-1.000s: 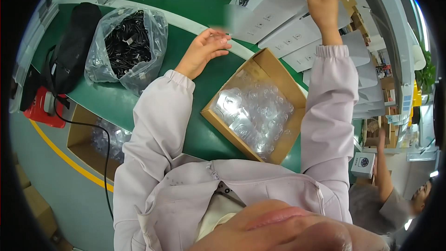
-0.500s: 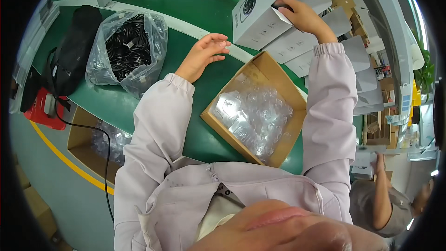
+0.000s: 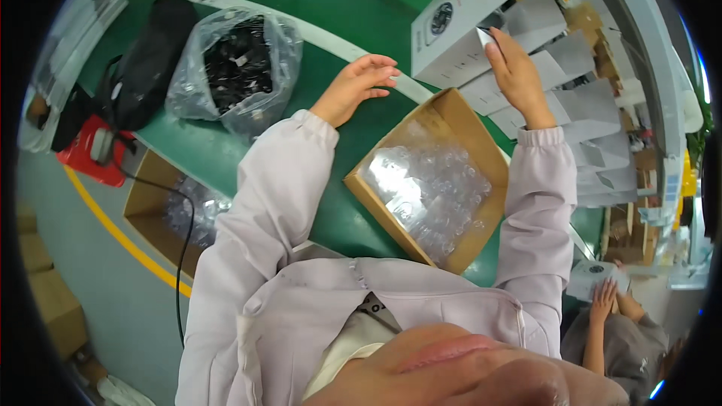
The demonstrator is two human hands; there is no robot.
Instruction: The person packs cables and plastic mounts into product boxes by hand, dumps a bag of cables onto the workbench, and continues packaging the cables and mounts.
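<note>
My left hand (image 3: 357,89) hovers over the green bench, empty, its fingers loosely bent and apart. It is between a clear plastic bag (image 3: 289,56) of black cables (image 3: 239,68) and a cardboard box (image 3: 387,219) of clear plastic pieces (image 3: 429,195). My right hand (image 3: 519,79) is at the open end of a white printed carton (image 3: 455,56), fingers stretched out and thumb beside a raised flap (image 3: 483,36). Whether the thumb touches that flap, I cannot tell. No item shows in the right hand.
More open white cartons (image 3: 579,109) line up on the right. At left are a black pouch (image 3: 154,64), a red object (image 3: 90,152) and a second cardboard box (image 3: 150,195) below bench level. A co-worker (image 3: 620,331) handles a white carton at lower right.
My right hand has drawn back from inside the white carton to beside its flap. My left hand keeps its pose. The whole view has shifted slightly, and the co-worker's hands have moved.
</note>
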